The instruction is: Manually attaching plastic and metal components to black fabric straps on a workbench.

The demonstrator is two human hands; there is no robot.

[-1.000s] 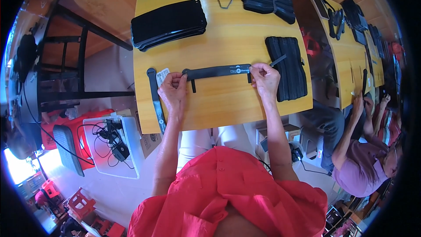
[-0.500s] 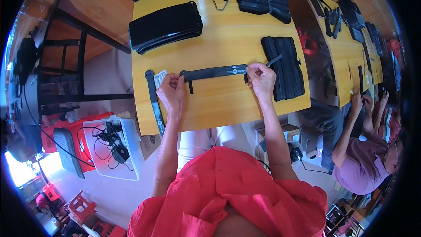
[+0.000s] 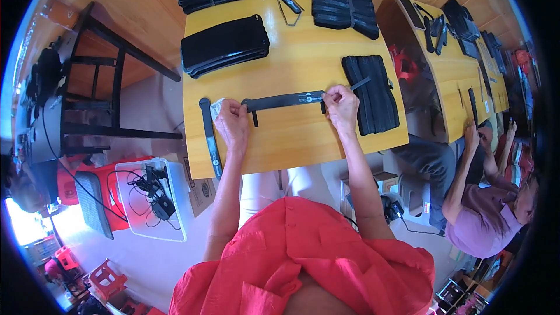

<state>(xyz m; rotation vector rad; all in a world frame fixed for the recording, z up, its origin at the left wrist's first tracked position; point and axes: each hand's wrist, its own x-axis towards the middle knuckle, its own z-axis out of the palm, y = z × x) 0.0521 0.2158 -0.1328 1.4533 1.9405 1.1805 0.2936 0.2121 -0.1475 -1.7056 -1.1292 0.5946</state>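
Just above mid-frame, a black strap [image 3: 280, 101] stretches level over the yellow table [image 3: 291, 147] (lifted or resting, can't tell), left hand [image 3: 233, 123] pinching its left end between thumb and fingers, right hand [image 3: 342, 109] pinching its right end. Good handling probably means light, even tension, no twist, both short dark tabs [image 3: 255, 119] pointing down-frame, and clearance from the loose strap [image 3: 211, 140] left of centre and black bundle [image 3: 376, 102] right of centre.

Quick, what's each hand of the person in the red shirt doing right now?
Left hand: closed, pinching the left end of the black strap.
Right hand: closed, pinching its right end.
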